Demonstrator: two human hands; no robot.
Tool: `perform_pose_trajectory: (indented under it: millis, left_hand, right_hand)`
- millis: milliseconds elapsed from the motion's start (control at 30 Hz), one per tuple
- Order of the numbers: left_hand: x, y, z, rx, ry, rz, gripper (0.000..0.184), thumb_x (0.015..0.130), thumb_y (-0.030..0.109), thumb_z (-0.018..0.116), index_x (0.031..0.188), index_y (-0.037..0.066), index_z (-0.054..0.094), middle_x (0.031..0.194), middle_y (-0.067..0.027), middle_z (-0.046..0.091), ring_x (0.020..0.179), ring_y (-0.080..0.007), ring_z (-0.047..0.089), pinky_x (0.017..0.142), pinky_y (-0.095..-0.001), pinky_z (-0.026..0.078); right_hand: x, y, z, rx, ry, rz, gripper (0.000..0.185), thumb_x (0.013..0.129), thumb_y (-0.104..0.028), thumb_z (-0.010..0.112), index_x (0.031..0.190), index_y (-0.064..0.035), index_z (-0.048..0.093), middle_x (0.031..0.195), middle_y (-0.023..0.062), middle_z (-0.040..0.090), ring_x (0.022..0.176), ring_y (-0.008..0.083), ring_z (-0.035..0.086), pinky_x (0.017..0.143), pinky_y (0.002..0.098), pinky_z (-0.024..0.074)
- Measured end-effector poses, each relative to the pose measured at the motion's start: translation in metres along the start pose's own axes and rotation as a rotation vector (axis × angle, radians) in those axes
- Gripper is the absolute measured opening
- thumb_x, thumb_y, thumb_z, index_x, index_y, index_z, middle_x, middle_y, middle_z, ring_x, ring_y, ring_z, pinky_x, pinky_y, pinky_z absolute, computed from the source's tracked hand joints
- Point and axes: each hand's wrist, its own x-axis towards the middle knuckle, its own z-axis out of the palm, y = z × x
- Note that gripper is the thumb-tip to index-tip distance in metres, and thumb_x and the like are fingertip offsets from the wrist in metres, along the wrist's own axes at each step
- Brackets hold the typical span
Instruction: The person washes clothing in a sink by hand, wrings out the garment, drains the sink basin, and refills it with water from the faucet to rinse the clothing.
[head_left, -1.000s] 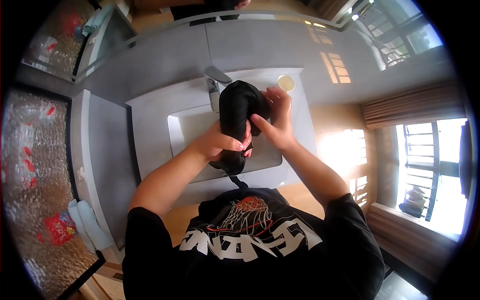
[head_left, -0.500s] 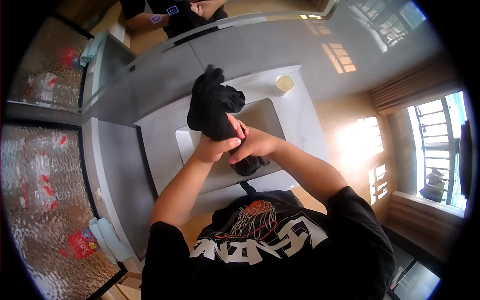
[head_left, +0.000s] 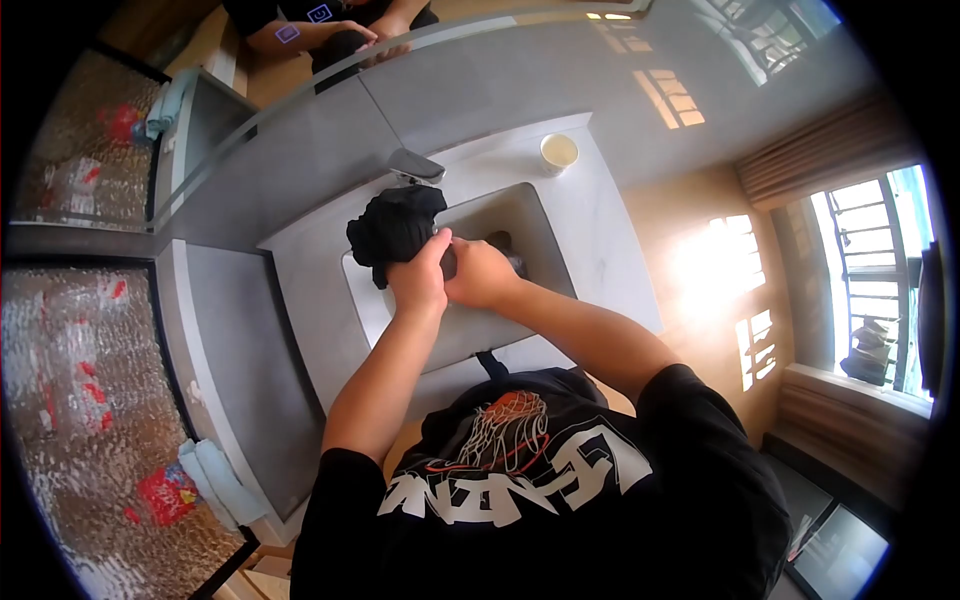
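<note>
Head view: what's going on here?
A person's left hand and right hand, close together, grip a bunched black cloth over the sink. Most of the visible cloth bulges out beyond the left hand, near the faucet. A cup stands apart on the counter.

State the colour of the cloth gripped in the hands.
The bunched cloth is black; it shows best in the head view.

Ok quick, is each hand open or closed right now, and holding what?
Left hand: closed, holding the bunched black cloth.
Right hand: closed, also gripping the black cloth.
</note>
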Motion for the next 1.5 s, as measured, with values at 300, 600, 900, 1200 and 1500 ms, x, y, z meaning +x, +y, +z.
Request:
perform_pose_trajectory:
  millis: [300,600,900,1200,1500]
  left_hand:
    - [-0.026,0.048,0.019,-0.166,-0.17,-0.029,0.008,0.084,0.0,0.072,0.086,0.001,0.065,0.085,-0.0052,0.066,0.08,-0.0152,0.064,0.078,-0.0275,0.05]
    - [-0.035,0.081,-0.011,-0.234,-0.129,0.04,0.009,0.086,0.005,0.067,0.092,0.006,0.061,0.086,-0.0054,0.062,0.086,-0.022,0.059,0.088,-0.0415,0.051]
    - [-0.024,0.067,-0.065,-0.538,-0.059,-0.262,0.019,0.091,0.028,0.063,0.099,0.01,0.064,0.099,-0.0054,0.066,0.096,-0.0228,0.061,0.092,-0.0402,0.049]
    - [-0.029,0.07,-0.131,0.68,-0.321,-0.369,0.08,0.085,0.076,0.053,0.125,0.006,0.059,0.096,-0.0124,0.071,0.07,-0.0305,0.067,0.066,-0.0439,0.051]
    - [-0.019,0.053,-0.128,0.465,-0.673,0.422,0.138,0.047,0.033,0.101,0.152,0.003,0.017,0.141,-0.0136,0.044,0.133,-0.0318,0.043,0.113,-0.042,0.033]
  right_hand:
    - [-0.013,0.027,0.011,0.462,0.217,-0.272,0.035,0.067,-0.02,0.081,0.091,-0.0027,0.062,0.079,0.0174,0.068,0.075,0.0374,0.067,0.069,0.0412,0.0526]
    - [-0.018,0.007,0.015,0.505,0.292,-0.252,0.029,0.069,-0.013,0.079,0.092,-0.0025,0.064,0.077,0.0173,0.068,0.071,0.0341,0.067,0.068,0.0375,0.0527]
    - [-0.026,-0.058,-0.041,0.497,0.211,-0.25,0.044,0.066,-0.001,0.073,0.108,-0.0034,0.058,0.092,0.0098,0.067,0.084,0.0185,0.063,0.078,0.0325,0.052]
    - [-0.022,-0.094,-0.047,0.598,0.072,-0.278,0.041,0.069,-0.002,0.072,0.108,-0.0036,0.056,0.098,0.009,0.065,0.092,0.019,0.062,0.087,0.0323,0.0505]
    - [0.004,-0.044,-0.032,0.017,0.427,-0.856,0.045,0.085,-0.013,0.063,0.126,0.0017,0.052,0.124,0.0146,0.054,0.115,0.0275,0.054,0.1,0.0403,0.0439]
